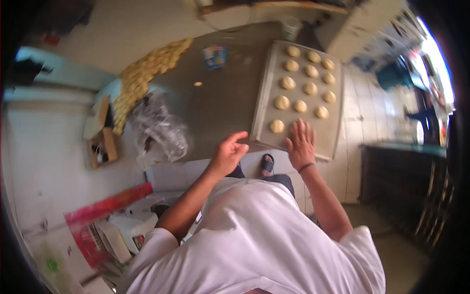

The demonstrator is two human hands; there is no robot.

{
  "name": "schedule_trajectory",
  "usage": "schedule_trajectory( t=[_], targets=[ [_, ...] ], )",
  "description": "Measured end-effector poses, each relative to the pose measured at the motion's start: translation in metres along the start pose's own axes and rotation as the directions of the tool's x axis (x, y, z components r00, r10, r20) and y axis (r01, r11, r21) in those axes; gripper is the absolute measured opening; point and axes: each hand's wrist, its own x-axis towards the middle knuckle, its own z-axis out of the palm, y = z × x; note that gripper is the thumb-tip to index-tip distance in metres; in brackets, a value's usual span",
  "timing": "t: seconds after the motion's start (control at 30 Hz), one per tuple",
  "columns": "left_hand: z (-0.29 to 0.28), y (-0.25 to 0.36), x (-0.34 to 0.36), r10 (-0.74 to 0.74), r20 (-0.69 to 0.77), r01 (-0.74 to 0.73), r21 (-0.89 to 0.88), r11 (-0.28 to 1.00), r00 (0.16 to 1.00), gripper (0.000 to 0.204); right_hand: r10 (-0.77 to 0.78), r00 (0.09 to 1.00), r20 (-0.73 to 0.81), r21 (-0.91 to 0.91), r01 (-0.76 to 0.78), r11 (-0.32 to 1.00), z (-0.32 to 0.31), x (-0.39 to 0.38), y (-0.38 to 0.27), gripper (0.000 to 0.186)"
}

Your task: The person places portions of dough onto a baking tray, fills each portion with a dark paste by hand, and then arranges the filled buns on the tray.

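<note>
A metal baking tray (329, 138) lies at the right end of the worktable, bearing rows of pale, round dough pieces (300, 106). My right hand (302, 147) is flat over the tray's near part, palm down, fingers stretched toward the far side. Whatever may lie under that palm is hidden. Just left of its fingertips sits one dough piece (277, 126). My left hand (229, 155) hovers by the table's near edge, left of the tray corner. Its index finger points out, the thumb is apart, and nothing shows in it.
On the brown worktable (225, 105), a long heap of small pale pieces (147, 66) runs along the far left edge. Nearer lies a crumpled clear plastic bag (159, 130). A blue packet (214, 57) and a cup (291, 28) stand farther back. An open cardboard box (104, 142) is at left.
</note>
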Motion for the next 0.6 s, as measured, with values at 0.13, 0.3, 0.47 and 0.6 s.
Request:
schedule_trajectory(
  t=[0.13,0.3,0.47,0.6],
  targets=[
    [-0.022,0.022,-0.014,-0.010,-0.006,0.010,0.105,0.994,1.000,0.038,0.076,0.993,0.093,0.007,-0.077,0.997,-0.004,0.000,-0.007,0.063],
    [-0.091,0.011,-0.054,0.104,-0.211,-0.042,0.276,0.960,0.972,0.031,-0.006,0.997,-0.079,0.327,0.031,0.944,-0.042,0.004,-0.012,0.051],
    [-0.168,-0.015,-0.083,0.184,-0.543,-0.048,0.256,0.966,0.820,0.020,-0.039,0.995,-0.090,0.442,0.075,0.894,-0.029,0.051,-0.073,0.038],
    [-0.220,-0.040,-0.090,0.181,-0.662,-0.054,0.207,0.977,0.728,0.020,-0.356,0.935,0.006,0.459,0.313,0.831,-0.014,0.149,-0.190,0.033]
  ],
)
